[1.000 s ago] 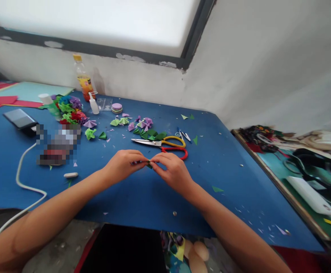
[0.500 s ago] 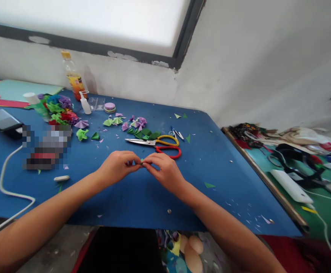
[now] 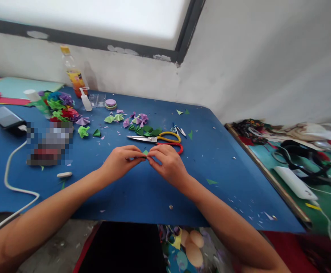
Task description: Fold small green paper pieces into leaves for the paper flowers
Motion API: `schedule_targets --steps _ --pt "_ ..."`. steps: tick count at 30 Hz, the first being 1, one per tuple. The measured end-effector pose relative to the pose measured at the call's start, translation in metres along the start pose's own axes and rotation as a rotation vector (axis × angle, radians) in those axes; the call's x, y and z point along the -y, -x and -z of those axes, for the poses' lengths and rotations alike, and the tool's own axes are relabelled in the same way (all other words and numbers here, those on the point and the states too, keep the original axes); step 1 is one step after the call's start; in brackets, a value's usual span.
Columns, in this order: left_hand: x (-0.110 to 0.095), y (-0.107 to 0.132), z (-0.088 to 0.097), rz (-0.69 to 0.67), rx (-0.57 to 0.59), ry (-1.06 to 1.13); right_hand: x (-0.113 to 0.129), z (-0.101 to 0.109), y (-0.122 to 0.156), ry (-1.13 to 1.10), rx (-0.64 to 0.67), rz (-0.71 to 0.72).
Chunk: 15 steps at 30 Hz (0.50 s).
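Observation:
My left hand and my right hand meet over the middle of the blue table, fingertips pinched together on a small green paper piece. Most of the piece is hidden by my fingers. Just behind my hands lie scissors with one yellow and one red handle. Beyond them sit folded green and purple paper pieces.
A pile of coloured paper flowers, a small glue bottle and an orange drink bottle stand at the back left. A phone and white cable lie left. A cluttered green board adjoins the right edge.
My hands have stayed pinched on the green piece, fingers shifting slightly. The view has drifted a little, mostly to the right.

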State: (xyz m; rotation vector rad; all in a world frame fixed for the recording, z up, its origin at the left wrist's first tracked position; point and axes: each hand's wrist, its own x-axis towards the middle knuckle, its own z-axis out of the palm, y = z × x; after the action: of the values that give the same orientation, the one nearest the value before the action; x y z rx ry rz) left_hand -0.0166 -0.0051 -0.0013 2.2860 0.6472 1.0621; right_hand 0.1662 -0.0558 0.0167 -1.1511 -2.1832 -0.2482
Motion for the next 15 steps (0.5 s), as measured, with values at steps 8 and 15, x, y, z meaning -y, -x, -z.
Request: schedule_targets --steps 8,15 --pt "0.0037 0.0021 0.0014 0.084 0.050 -0.014 0.0050 -0.0036 0.0026 -0.061 0.019 -0.003" --pt "-0.0032 -0.0018 0.0039 0.237 0.112 0.067 0.0052 -0.0003 0.0014 -0.273 0.078 -0.131"
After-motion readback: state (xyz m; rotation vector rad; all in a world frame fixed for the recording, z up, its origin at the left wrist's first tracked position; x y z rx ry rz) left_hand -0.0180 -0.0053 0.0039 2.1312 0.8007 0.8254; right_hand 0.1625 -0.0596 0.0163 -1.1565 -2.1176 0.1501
